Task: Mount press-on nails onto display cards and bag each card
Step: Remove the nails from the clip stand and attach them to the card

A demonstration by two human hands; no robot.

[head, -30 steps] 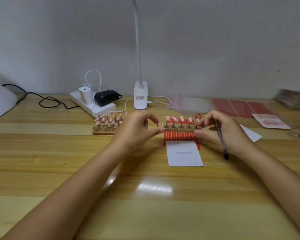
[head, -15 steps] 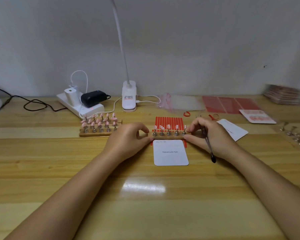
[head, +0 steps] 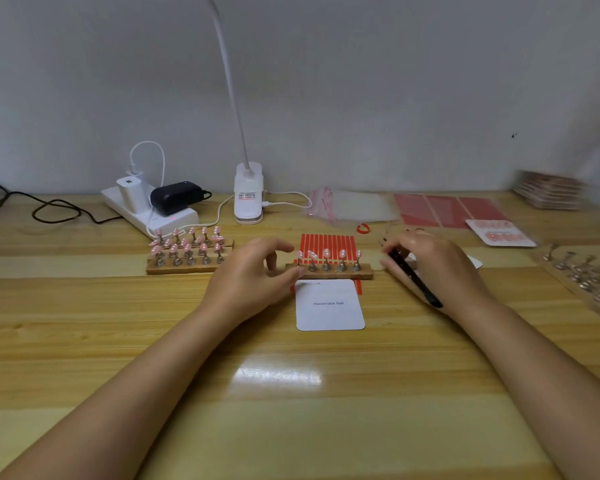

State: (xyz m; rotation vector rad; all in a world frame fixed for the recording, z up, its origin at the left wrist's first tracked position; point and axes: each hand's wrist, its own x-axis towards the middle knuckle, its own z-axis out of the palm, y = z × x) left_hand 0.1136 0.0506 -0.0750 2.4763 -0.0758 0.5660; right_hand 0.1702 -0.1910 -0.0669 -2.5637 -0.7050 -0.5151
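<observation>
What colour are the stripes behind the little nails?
Red stripes, clearest in the head view.

Left hand (head: 248, 277) touches nail strip (head: 329, 270); right hand (head: 430, 263) apparently grips tweezers (head: 413, 275) above card (head: 329, 304).
</observation>
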